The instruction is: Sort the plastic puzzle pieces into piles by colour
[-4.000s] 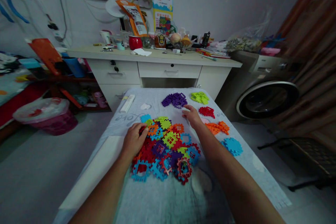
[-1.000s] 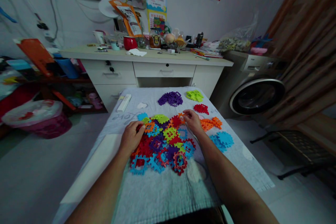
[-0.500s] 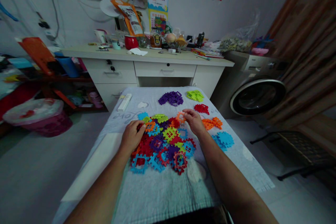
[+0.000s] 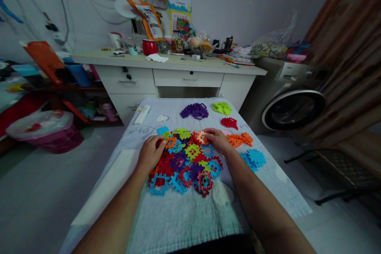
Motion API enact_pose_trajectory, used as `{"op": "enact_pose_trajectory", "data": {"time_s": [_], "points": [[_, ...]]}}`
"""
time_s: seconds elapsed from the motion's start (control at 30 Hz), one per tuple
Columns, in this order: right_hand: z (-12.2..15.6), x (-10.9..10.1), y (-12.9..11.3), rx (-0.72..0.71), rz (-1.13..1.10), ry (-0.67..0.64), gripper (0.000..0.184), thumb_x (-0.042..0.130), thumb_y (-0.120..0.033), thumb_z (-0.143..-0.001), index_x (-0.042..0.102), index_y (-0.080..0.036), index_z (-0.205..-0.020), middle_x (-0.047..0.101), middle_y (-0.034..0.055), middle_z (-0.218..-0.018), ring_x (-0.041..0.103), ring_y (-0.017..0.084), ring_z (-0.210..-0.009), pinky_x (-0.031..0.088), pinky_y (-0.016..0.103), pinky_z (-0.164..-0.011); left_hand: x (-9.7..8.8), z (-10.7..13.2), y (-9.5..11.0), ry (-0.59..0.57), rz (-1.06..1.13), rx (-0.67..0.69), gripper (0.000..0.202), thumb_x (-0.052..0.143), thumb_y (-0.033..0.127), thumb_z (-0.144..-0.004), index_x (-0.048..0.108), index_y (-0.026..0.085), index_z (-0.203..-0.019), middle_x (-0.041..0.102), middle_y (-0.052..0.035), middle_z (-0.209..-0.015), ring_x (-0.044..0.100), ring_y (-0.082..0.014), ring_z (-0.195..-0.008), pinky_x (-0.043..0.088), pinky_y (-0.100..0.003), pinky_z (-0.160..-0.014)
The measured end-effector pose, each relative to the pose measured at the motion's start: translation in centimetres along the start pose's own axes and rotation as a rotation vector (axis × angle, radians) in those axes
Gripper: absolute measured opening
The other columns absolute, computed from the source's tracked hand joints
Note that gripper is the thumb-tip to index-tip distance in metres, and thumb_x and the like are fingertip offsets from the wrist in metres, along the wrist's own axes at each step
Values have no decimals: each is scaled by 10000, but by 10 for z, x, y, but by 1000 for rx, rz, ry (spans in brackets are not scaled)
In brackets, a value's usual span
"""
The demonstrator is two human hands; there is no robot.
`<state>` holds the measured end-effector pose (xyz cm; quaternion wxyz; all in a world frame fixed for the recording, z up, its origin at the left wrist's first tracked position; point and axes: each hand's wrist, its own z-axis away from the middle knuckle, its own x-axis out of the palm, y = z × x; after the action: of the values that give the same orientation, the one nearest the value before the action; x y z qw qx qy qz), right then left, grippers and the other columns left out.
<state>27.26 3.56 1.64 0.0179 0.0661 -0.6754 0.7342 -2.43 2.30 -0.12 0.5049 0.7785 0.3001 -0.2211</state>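
A pale-orange, flat, square plastic piece with toothed edges and a windowed middle (image 4: 201, 137) is at the far right edge of the heap, its near side pinched in the fingers of the right hand (image 4: 219, 142). It looks light and fairly stiff, likely smooth but not very slippery, since the teeth give the fingertips something to catch. The solid rim seems the best hold; the thin window bars are probably the weaker part, though a piece like this should stand ordinary handling.

Just below and beside it spreads a mixed heap of red, blue, purple, green and orange toothed plastic pieces (image 4: 165, 166), overlapping at odd angles, so teeth may snag on neighbours. The left hand (image 4: 150, 154) rests at the heap's left edge, fingers curled beside a toothed orange piece (image 4: 170, 142); whether it grips anything is hard to tell in this dim view.

Farther out, single-colour groups lie apart on the pale blue-grey cloth (image 4: 178, 226): purple pieces (image 4: 198, 112), lime-green pieces (image 4: 222, 108), red pieces (image 4: 229, 123), orange pieces (image 4: 238, 140) and blue pieces (image 4: 256, 158).
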Motion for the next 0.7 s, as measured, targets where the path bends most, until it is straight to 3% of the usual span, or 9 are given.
{"op": "enact_pose_trajectory", "data": {"time_s": [0.13,0.27,0.4,0.5,0.7], "points": [[3,1,-6,-19,160,-42,280,714,-361,-628,660,-161,-816,614,-22,-639,471,87,-508,341,232,-494,0,0,-1,-5,-3,6,312,477,429,-867,660,195,-964,667,-76,-1003,620,-234,-981,475,-370,-926],[6,-12,-25,-128,254,21,239,689,-340,-656,655,-172,-823,589,-25,-660,468,95,-538,351,236,-507,0,0,-1,-9,-9,10,320,471,431,-871,659,191,-969,668,-79,-1010,618,-237,-991,472,-377,-934],[10,-42,-50,-209,342,123,328,678,-367,-693,654,-170,-955,581,-21,-697,467,92,-560,357,223,-505,0,0,0,-12,-15,11,321,469,432,-871,659,193,-973,669,-80,-1014,618,-239,-990,475,-386,-930],[15,-69,-62,-187,435,181,396,679,-356,-684,643,-172,-1033,560,-32,-684,483,97,-573,357,213,-500,0,-1,0,-12,-13,8,322,470,429,-868,661,190,-969,670,-80,-1010,620,-239,-984,477,-390,-930],[24,-107,-64,-91,730,203,236,603,-282,-703,674,-169,-898,467,-63,-564,384,80,-489,295,204,-461,1,-2,0,-17,-13,2,329,467,438,-869,663,195,-971,668,-78,-1005,618,-243,-987,473,-395,-932]]}}
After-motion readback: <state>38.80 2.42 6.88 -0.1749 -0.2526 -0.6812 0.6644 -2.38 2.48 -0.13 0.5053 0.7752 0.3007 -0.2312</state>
